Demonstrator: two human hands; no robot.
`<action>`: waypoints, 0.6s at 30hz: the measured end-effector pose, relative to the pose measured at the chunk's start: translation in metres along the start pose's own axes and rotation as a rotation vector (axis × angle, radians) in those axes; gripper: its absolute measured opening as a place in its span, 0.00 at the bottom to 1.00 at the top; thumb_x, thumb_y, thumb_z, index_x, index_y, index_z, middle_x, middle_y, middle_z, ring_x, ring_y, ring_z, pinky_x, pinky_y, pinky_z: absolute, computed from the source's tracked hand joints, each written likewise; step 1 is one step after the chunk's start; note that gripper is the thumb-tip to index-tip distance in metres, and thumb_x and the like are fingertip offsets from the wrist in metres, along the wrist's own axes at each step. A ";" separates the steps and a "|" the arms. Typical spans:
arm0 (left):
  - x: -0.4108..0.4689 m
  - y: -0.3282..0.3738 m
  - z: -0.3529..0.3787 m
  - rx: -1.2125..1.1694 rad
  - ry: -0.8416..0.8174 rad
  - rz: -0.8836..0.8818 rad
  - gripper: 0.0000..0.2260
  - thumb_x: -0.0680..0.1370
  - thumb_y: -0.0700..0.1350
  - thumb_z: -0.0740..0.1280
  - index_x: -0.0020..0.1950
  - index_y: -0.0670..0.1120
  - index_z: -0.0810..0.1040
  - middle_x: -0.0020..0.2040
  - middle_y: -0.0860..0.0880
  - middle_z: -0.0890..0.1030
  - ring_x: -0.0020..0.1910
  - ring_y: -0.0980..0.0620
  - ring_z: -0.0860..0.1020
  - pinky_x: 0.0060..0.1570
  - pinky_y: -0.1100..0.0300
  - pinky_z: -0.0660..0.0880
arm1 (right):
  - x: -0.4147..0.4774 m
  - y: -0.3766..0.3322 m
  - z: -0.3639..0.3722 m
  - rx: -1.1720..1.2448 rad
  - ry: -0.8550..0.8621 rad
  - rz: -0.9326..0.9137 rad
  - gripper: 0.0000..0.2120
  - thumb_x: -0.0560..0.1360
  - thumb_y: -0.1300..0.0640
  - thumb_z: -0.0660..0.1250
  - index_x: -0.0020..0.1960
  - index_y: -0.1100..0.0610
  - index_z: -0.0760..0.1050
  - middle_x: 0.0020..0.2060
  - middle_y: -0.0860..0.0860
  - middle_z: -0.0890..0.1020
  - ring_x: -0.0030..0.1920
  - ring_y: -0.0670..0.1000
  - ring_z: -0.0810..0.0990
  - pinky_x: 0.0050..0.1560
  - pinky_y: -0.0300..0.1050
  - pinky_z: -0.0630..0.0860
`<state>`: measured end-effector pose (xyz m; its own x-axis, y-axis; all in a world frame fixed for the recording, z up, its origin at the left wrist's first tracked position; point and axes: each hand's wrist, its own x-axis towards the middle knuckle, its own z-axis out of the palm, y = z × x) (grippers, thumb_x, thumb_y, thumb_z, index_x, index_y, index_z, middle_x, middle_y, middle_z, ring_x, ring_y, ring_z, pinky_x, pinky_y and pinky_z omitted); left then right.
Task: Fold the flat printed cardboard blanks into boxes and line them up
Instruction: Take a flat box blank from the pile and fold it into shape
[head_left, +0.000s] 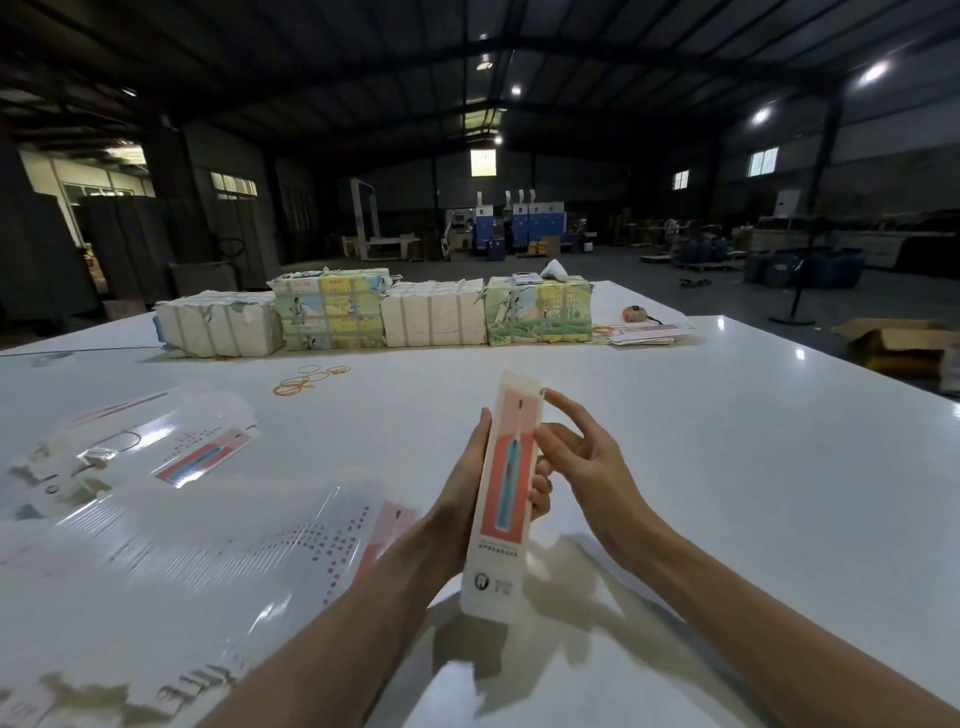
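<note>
The job is looking to be at an early stage: one long, narrow toothbrush box (506, 493) is being formed above the near part of the white table (727, 467), and no finished boxes are showing lined up anywhere. The left hand (467, 493) is gripping this box around its middle, palm along its left edge and fingertips (540, 488) wrapping round from behind onto its right edge, holding it upright and slightly tilted. The right hand (576, 457) is hovering just right of the box, grasping nothing; its fingers are lying loosely spread, with the index fingertip touching the box's upper right corner, apparently tending to the top flap. Whether the bottom end is closed I cannot tell. Left of the box, flat blanks (182, 545) are lying fanned out, blurred by glare and waiting to be folded. Beyond the box, loose rubber bands (306, 382) are lying on the table. Further beyond it, four banded bundles (332, 312) are standing in a row, with a small pile of blanks (644, 335) to their right, so most of the work seems to be lying ahead.
</note>
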<state>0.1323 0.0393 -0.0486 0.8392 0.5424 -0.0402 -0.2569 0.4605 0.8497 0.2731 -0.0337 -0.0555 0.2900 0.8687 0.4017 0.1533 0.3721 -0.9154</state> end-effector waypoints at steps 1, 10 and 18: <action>-0.001 -0.001 0.002 0.068 0.039 0.022 0.30 0.79 0.70 0.58 0.57 0.44 0.78 0.42 0.42 0.83 0.36 0.48 0.84 0.38 0.56 0.83 | 0.000 -0.001 -0.001 0.006 0.004 -0.009 0.22 0.82 0.46 0.67 0.75 0.38 0.68 0.59 0.45 0.86 0.59 0.53 0.86 0.58 0.49 0.84; 0.000 -0.013 0.007 0.588 0.287 0.538 0.17 0.85 0.61 0.58 0.72 0.78 0.61 0.74 0.55 0.75 0.63 0.46 0.84 0.57 0.42 0.83 | 0.001 -0.010 -0.013 -0.082 0.010 -0.053 0.27 0.77 0.43 0.69 0.75 0.39 0.69 0.51 0.48 0.88 0.54 0.52 0.87 0.46 0.39 0.83; -0.002 -0.017 0.019 0.504 0.091 0.434 0.34 0.81 0.58 0.71 0.75 0.80 0.53 0.72 0.62 0.73 0.63 0.46 0.83 0.52 0.47 0.85 | 0.002 -0.019 -0.018 -0.122 0.013 -0.064 0.29 0.76 0.41 0.68 0.76 0.39 0.70 0.49 0.45 0.88 0.54 0.49 0.86 0.50 0.40 0.84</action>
<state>0.1445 0.0169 -0.0531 0.6609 0.6715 0.3351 -0.2880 -0.1853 0.9395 0.2880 -0.0453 -0.0373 0.2882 0.8395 0.4605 0.2857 0.3836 -0.8782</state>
